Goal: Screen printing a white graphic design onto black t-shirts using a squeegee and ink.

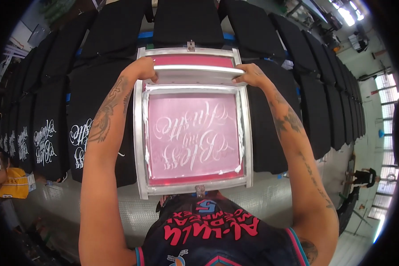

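Note:
A silver metal squeegee (197, 76) lies crosswise over the far part of a screen-printing frame (139, 137), its edge towards me. My left hand (142, 69) grips its left end, fingers closed, and my right hand (252, 74) grips the right end. The frame is aluminium, with pink mesh (191, 104) showing white script lettering, upside down from where I stand. White ink (241, 133) rims the printing area, thickest along the right side and the far edge below the squeegee. Metal clips (191, 45) sit at the frame's far and near ends.
Black shirts (188, 20) lie on boards in long rows ahead and to both sides. Those on the left (46, 133) bear white script prints. A person in a yellow top (17, 181) is at the far left; another in black (365, 177) stands at right. A tiled floor (131, 213) shows nearby.

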`<state>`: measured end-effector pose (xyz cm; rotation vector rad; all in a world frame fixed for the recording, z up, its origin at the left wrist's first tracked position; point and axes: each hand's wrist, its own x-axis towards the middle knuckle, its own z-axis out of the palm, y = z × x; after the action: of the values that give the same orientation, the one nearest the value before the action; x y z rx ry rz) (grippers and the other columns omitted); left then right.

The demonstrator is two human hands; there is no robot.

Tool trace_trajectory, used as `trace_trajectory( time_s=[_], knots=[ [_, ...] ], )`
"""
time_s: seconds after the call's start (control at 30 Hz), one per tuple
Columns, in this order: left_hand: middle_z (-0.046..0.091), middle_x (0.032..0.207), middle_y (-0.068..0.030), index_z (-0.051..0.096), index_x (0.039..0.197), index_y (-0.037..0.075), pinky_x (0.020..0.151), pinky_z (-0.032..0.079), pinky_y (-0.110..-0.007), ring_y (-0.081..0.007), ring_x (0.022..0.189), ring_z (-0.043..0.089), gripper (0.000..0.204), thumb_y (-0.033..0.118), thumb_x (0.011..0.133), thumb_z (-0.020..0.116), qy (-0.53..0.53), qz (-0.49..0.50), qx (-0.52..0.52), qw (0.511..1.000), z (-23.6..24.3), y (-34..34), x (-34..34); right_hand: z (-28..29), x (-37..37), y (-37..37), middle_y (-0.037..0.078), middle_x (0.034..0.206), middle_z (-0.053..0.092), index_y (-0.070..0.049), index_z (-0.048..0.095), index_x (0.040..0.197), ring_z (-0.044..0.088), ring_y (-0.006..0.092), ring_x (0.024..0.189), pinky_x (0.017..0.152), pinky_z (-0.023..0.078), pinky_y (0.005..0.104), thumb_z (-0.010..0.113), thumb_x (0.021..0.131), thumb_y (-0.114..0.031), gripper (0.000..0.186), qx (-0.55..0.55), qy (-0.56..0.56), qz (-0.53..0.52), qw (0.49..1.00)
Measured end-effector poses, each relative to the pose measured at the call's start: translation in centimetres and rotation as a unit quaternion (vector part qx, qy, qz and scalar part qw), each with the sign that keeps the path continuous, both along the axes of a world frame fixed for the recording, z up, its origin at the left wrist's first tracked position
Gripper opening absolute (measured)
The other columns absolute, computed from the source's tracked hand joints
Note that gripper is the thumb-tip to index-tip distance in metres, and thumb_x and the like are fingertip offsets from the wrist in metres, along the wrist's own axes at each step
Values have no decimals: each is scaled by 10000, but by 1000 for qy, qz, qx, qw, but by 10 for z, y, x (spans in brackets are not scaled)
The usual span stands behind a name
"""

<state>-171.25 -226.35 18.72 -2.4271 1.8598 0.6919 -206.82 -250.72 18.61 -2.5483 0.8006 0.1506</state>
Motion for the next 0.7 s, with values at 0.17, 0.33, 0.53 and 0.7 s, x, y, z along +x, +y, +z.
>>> trace_trajectory(
  time_s=[0.17, 0.33, 0.53, 0.7],
  knots=[
    [737, 1018, -246, 754, 982, -59, 895, 556, -418, -376, 989, 709, 470, 253, 651, 872, -2, 39, 66, 997, -26, 7, 17, -1, 41, 5, 171, 1096, 740, -139, 728, 1205, 690, 334, 1074, 967, 509, 390, 820, 639, -372, 619, -49, 109, 28, 992],
    [534, 1332, -170, 580, 1288, 53, 956, 457, -472, -350, 1190, 536, 568, 229, 784, 775, -144, 74, -277, 947, -25, 68, -83, -49, 75, 22, 196, 1136, 717, -159, 724, 1191, 668, 359, 1113, 953, 518, 439, 775, 700, -361, 533, -46, 156, 104, 981],
    [696, 956, -110, 702, 1069, -2, 661, 541, -307, -175, 706, 641, 539, 460, 1068, 425, 583, 150, 351, 718, -78, 295, -309, -46, 44, 98, 156, 992, 744, -150, 719, 1142, 712, 301, 1009, 922, 538, 464, 760, 792, -304, 385, -140, -41, 74, 987],
    [566, 732, -29, 693, 899, 10, 574, 417, -284, -119, 596, 484, 543, 484, 1055, 480, 531, 423, -36, 734, -131, 344, -445, -34, 112, 41, 221, 1033, 728, -27, 680, 1199, 701, 364, 987, 885, 548, 448, 732, 720, -325, 567, -92, 111, 161, 976]
  ],
)
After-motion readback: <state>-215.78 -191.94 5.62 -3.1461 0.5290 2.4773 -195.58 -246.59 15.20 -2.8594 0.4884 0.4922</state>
